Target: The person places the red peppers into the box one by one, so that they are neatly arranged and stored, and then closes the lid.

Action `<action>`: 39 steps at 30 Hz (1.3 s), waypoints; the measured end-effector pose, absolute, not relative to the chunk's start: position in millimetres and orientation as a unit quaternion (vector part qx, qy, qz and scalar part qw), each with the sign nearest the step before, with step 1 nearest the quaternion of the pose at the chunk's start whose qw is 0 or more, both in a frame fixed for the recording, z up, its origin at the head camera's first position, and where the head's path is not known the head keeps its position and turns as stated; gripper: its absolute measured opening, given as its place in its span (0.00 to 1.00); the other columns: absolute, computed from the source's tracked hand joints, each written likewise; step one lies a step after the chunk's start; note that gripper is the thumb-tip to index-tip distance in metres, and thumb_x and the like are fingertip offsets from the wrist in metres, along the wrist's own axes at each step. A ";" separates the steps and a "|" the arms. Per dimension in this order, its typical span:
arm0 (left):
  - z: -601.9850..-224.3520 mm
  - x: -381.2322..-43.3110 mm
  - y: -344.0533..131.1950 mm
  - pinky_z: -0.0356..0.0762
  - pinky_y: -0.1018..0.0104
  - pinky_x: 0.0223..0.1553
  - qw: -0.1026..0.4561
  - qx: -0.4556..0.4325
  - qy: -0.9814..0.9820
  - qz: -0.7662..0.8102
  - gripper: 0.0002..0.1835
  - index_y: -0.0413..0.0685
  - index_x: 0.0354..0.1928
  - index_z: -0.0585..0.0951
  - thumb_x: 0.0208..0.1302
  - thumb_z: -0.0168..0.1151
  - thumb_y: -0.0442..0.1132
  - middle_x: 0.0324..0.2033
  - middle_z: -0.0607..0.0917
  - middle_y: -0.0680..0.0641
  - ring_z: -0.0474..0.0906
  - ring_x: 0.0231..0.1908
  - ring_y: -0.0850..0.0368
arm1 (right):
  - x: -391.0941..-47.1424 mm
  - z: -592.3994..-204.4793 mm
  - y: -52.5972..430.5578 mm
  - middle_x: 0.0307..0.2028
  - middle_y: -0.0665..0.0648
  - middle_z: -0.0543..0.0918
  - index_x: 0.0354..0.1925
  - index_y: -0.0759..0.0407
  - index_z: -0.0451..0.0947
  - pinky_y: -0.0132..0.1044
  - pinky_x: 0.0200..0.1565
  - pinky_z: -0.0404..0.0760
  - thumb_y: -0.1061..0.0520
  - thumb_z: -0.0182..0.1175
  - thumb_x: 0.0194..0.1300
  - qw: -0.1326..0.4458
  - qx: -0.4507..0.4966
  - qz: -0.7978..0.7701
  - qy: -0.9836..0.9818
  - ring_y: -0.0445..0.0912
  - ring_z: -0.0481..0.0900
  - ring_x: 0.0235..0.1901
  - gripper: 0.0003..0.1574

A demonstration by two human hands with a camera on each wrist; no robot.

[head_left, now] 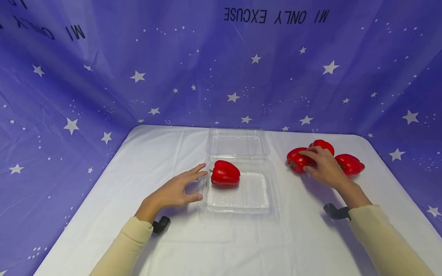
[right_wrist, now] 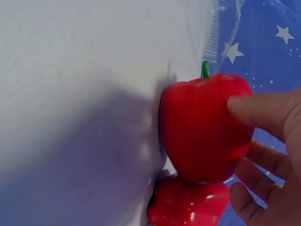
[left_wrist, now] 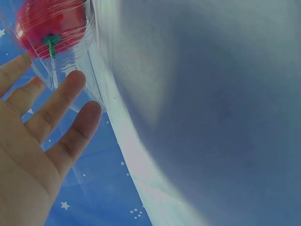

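A red bell pepper (head_left: 225,174) with a green stem lies on its side in the base of a clear plastic clamshell container (head_left: 253,210), whose lid is laid back. At the container's left edge is my left hand (head_left: 177,188), fingers spread and nothing in them. My right hand (head_left: 324,165) is over another red bell pepper (head_left: 296,159) on the right. In the right wrist view, the thumb overlaps that pepper (right_wrist: 202,127), and the other fingers are loosely bent beside it. Whether they press on it is hard to tell. Two more red bell peppers (head_left: 351,165) lie close by, one partly hidden behind the hand.
A white cloth (head_left: 235,245) covers the table. Purple-blue fabric (head_left: 193,69) with white stars and printed words hangs at the back and sides. Each wrist wears a black device (head_left: 335,211) below a beige sleeve (head_left: 383,237).
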State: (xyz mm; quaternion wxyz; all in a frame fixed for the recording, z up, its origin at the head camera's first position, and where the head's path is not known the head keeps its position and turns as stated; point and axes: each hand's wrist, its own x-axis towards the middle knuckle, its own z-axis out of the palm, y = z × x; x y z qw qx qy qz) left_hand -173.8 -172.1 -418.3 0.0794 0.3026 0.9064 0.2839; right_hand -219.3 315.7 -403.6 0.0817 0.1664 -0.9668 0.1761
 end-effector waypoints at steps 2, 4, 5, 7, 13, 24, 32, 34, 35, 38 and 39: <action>-417.8 -174.2 -171.8 0.61 0.41 0.72 0.079 0.302 0.906 0.285 0.39 0.53 0.74 0.66 0.62 0.67 0.51 0.79 0.55 0.55 0.58 0.76 0.47 | -218.9 -403.0 314.3 0.54 0.69 0.74 0.61 0.61 0.76 0.66 0.49 0.78 0.61 0.73 0.52 0.092 0.157 0.173 -0.968 0.63 0.68 0.54 0.36; -417.8 -174.1 -171.6 0.61 0.41 0.73 0.080 0.302 0.905 0.288 0.39 0.53 0.74 0.66 0.62 0.67 0.51 0.79 0.55 0.55 0.57 0.76 0.47 | -218.4 -402.9 312.0 0.52 0.68 0.75 0.59 0.62 0.77 0.64 0.49 0.77 0.59 0.73 0.53 0.099 0.148 0.176 -0.968 0.63 0.67 0.53 0.34; -418.2 -174.0 -171.8 0.61 0.41 0.73 0.080 0.302 0.905 0.289 0.39 0.53 0.74 0.66 0.62 0.67 0.51 0.79 0.55 0.55 0.57 0.76 0.48 | -218.2 -403.1 310.6 0.52 0.69 0.75 0.58 0.63 0.77 0.65 0.50 0.77 0.59 0.74 0.53 0.100 0.145 0.180 -0.968 0.63 0.67 0.54 0.34; -418.4 -173.7 -171.8 0.61 0.41 0.72 0.077 0.304 0.904 0.290 0.39 0.52 0.74 0.66 0.62 0.67 0.51 0.79 0.55 0.54 0.57 0.76 0.47 | -218.3 -403.3 308.2 0.56 0.69 0.74 0.57 0.65 0.76 0.69 0.54 0.74 0.59 0.73 0.53 0.098 0.143 0.192 -0.966 0.66 0.65 0.59 0.33; -415.2 -176.1 -171.0 0.62 0.41 0.72 0.077 0.306 0.909 0.274 0.39 0.55 0.74 0.65 0.62 0.67 0.52 0.79 0.55 0.56 0.58 0.76 0.47 | -216.6 -401.4 307.3 0.64 0.69 0.71 0.60 0.63 0.71 0.73 0.60 0.68 0.59 0.72 0.55 0.046 0.137 0.212 -0.967 0.70 0.64 0.65 0.36; -418.8 -174.1 -172.5 0.62 0.40 0.72 0.073 0.307 0.906 0.281 0.40 0.54 0.74 0.66 0.61 0.67 0.52 0.79 0.55 0.54 0.58 0.76 0.47 | -186.9 -397.6 296.5 0.61 0.72 0.70 0.64 0.64 0.68 0.69 0.50 0.79 0.51 0.77 0.49 0.033 0.117 0.161 -0.979 0.69 0.70 0.59 0.48; -414.3 -174.4 -171.2 0.63 0.40 0.71 0.073 0.312 0.907 0.273 0.39 0.53 0.74 0.65 0.62 0.67 0.51 0.79 0.55 0.53 0.59 0.76 0.46 | -179.0 -398.8 287.7 0.65 0.71 0.69 0.64 0.65 0.67 0.70 0.55 0.75 0.57 0.76 0.49 0.060 0.167 0.166 -0.970 0.69 0.68 0.63 0.47; -412.1 -174.9 -170.7 0.63 0.40 0.71 0.070 0.316 0.907 0.271 0.39 0.52 0.74 0.66 0.62 0.67 0.51 0.79 0.56 0.52 0.59 0.75 0.45 | -175.6 -398.9 285.7 0.63 0.70 0.71 0.66 0.61 0.68 0.70 0.54 0.76 0.57 0.75 0.50 0.068 0.177 0.155 -0.970 0.69 0.71 0.61 0.47; -411.3 -174.9 -170.5 0.63 0.40 0.71 0.068 0.317 0.906 0.272 0.39 0.52 0.73 0.66 0.62 0.67 0.51 0.78 0.56 0.52 0.60 0.75 0.45 | -173.5 -398.7 284.7 0.62 0.69 0.72 0.66 0.60 0.68 0.70 0.53 0.77 0.56 0.75 0.50 0.071 0.178 0.149 -0.970 0.69 0.71 0.60 0.47; -411.5 -174.2 -170.0 0.63 0.40 0.71 0.070 0.321 0.904 0.275 0.38 0.50 0.73 0.67 0.62 0.66 0.51 0.78 0.57 0.50 0.60 0.75 0.44 | -166.1 -399.0 283.5 0.62 0.68 0.73 0.65 0.59 0.71 0.69 0.52 0.78 0.54 0.75 0.50 0.073 0.177 0.129 -0.973 0.69 0.73 0.58 0.45; -412.4 -173.9 -169.8 0.63 0.40 0.71 0.071 0.322 0.903 0.276 0.38 0.49 0.73 0.67 0.62 0.66 0.51 0.78 0.57 0.50 0.60 0.75 0.44 | -163.1 -399.0 283.5 0.62 0.68 0.74 0.65 0.59 0.71 0.69 0.52 0.78 0.54 0.75 0.50 0.071 0.175 0.123 -0.974 0.69 0.73 0.58 0.45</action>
